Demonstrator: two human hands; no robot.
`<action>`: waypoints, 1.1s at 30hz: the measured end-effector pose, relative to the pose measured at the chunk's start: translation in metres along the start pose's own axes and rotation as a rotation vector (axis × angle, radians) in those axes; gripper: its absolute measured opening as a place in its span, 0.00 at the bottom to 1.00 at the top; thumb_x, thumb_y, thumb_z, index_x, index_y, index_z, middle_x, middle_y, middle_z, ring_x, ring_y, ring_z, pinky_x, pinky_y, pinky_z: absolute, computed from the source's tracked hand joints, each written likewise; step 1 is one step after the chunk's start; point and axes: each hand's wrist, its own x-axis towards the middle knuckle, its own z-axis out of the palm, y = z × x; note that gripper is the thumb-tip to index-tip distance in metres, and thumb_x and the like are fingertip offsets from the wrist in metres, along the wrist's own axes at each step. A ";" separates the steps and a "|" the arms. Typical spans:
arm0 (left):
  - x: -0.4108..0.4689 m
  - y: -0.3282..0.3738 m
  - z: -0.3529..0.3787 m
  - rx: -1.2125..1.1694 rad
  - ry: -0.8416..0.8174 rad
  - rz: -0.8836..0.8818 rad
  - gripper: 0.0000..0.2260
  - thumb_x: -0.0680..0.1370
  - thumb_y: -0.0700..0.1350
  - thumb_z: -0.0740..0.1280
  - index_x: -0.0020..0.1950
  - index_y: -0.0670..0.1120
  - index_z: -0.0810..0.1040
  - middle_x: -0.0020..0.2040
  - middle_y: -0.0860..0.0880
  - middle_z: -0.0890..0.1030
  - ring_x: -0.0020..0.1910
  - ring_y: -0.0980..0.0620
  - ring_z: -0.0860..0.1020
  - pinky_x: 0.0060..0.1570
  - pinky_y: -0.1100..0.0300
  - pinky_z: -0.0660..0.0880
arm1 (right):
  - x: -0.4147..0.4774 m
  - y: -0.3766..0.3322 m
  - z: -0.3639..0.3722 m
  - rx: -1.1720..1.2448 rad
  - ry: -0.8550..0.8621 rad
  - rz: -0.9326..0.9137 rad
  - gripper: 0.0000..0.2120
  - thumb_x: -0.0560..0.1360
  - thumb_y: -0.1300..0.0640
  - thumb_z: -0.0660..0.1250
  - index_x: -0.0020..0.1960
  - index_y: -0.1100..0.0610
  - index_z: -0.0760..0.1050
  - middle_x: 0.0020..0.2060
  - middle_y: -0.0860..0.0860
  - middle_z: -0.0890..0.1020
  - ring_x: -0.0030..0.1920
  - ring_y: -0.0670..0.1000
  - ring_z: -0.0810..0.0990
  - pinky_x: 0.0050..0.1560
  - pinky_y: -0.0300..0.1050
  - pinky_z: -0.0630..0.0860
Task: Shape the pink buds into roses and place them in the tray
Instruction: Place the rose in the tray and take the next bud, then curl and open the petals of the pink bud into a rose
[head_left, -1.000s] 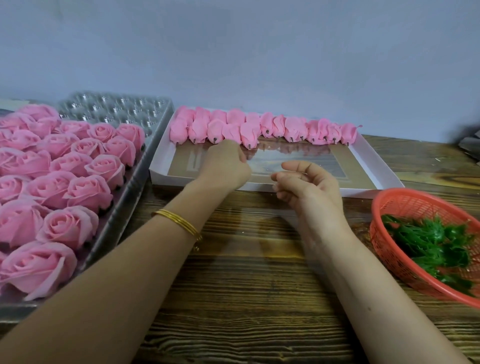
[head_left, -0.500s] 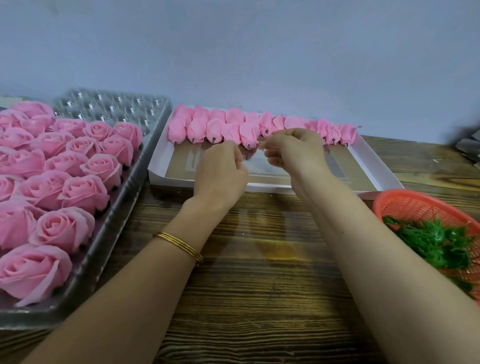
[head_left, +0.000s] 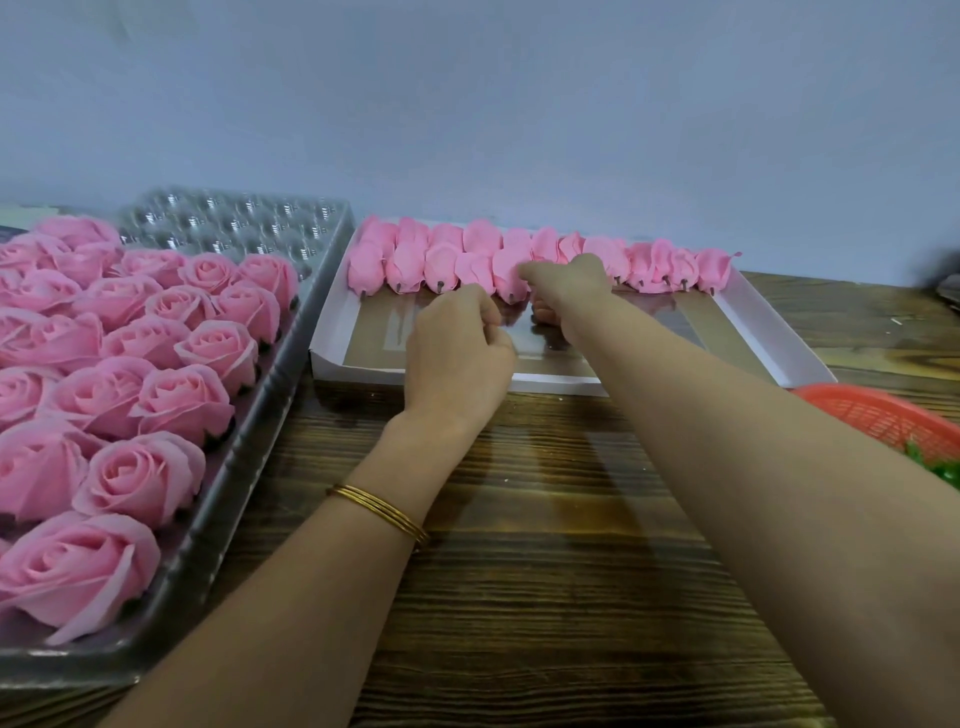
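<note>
**Right hand reaches the bud row**

On the left the tray holds finished roses, unchanged. The left hand stays curled, seemingly empty. The right hand, a second ago hovering over the bench, now touches the pink buds (its fingers partly hidden, grasp unclear) in the white box.

Wooden table: plastic tray, white box, red basket.

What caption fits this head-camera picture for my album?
Both hands, left and right, reach for pink buds in a white box, beside a tray of roses.
</note>
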 end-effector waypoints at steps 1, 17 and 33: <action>0.000 0.000 0.000 -0.001 0.003 -0.002 0.07 0.75 0.37 0.66 0.42 0.49 0.76 0.35 0.57 0.72 0.39 0.55 0.73 0.40 0.62 0.69 | 0.001 0.000 0.002 -0.011 0.000 -0.008 0.11 0.65 0.60 0.69 0.38 0.58 0.66 0.31 0.54 0.72 0.25 0.52 0.70 0.25 0.40 0.69; 0.002 -0.001 0.000 -0.027 0.010 -0.008 0.07 0.74 0.37 0.66 0.41 0.49 0.75 0.33 0.57 0.72 0.40 0.51 0.75 0.42 0.58 0.72 | 0.003 -0.002 0.021 -0.235 0.091 -0.102 0.12 0.66 0.56 0.70 0.35 0.55 0.66 0.35 0.52 0.74 0.40 0.55 0.77 0.34 0.43 0.71; 0.010 0.001 -0.007 -0.136 0.010 -0.143 0.07 0.74 0.37 0.67 0.42 0.48 0.77 0.34 0.57 0.74 0.39 0.56 0.75 0.39 0.66 0.70 | -0.009 -0.003 -0.002 -0.143 0.130 -0.116 0.19 0.64 0.55 0.74 0.51 0.63 0.76 0.50 0.59 0.82 0.51 0.59 0.83 0.51 0.55 0.81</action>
